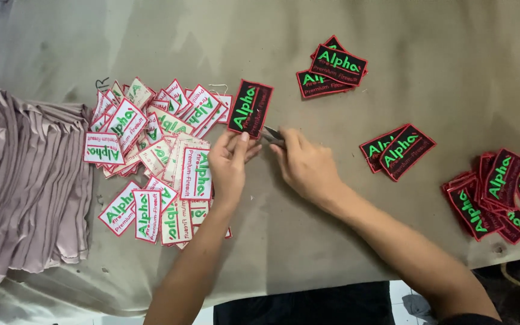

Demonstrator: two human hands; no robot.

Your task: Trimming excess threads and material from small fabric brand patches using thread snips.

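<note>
Four small piles of black patches lie face-up — left hand pinches another, right hand grips snips; white-backed heap remains.

Both bare forearms reach up from the lower edge and converge toward the middle. The left hand lies palm down, wrist straight, its fingers stretched forward and pinched together at the tips. The right hand comes in at a slant from the lower right, knuckles up, fingers curled closed, its fingertips just beside those of the left.
</note>
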